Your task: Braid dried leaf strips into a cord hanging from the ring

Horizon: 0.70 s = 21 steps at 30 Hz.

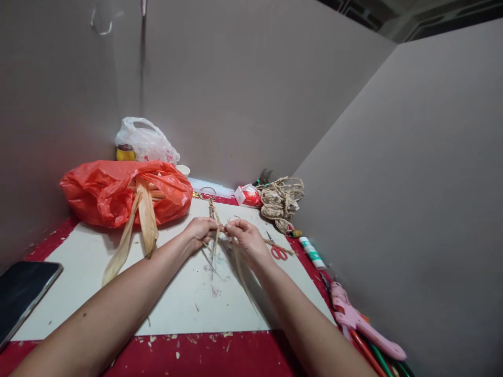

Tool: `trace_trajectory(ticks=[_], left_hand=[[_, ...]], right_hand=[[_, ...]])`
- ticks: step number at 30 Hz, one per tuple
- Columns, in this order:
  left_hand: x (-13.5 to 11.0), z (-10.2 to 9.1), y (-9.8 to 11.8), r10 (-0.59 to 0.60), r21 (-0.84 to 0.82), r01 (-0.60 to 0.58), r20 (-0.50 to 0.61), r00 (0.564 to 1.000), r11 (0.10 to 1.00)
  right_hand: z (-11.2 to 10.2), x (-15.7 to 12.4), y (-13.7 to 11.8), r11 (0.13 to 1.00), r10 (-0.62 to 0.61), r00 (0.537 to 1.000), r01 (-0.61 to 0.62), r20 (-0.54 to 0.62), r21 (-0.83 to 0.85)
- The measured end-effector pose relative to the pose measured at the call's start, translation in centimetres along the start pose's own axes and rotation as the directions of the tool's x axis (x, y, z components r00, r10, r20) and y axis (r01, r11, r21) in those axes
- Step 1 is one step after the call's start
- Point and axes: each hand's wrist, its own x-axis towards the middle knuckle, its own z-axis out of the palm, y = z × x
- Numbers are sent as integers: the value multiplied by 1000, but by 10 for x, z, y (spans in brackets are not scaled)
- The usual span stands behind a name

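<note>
My left hand [201, 231] is closed, its fingers pinching dried plant-fibre strips [216, 242] below a short braided piece [212, 210]. That braid runs up to a thin metal ring [208, 200] lying at the back of the white sheet. Close beside it, my right hand [248, 242] is also closed, thumb and fingers gripping a strip. A long pale strip [240, 272] trails down from under the right hand. The fingertips nearly meet, so the exact crossing of the strips is hard to make out.
White sheet [173, 309] on a red cloth [196, 358]. Left: a red plastic bag [98, 191] with husk strips hanging out and a phone [27, 293]. Right: red-handled scissors [279, 253], coiled braided cord [275, 204], tissue pack [248, 196], white-green tube [312, 253], pink glue gun [363, 327]. Grey walls enclose everything.
</note>
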Motion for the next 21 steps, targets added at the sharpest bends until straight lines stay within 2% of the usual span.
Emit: trace_trajectory(ticks=[2,4,7,11,21], left_hand=[[1,0,-1,0,-3,0,-6,1000,1000],[3,1,-3,4,-6,-4,-16,1000,1000],[4,1,-4,15,-3,-15,-33,999,1000],[5,0,-6,34,61,-31,-51,998,998],[3,2,-6,79,218,-56,-95,992,974]], right_hand=[[0,6,7,999,-29,997,26,-72,-38],[-2,9,7,999,8,997,-11,-73,-31],[-5,13,4,995,98,995,-98,-13,3],[-5,20,4,986,165,986,-163,37,-31],[-11,29,4,965,212,965,-182,155,-188]])
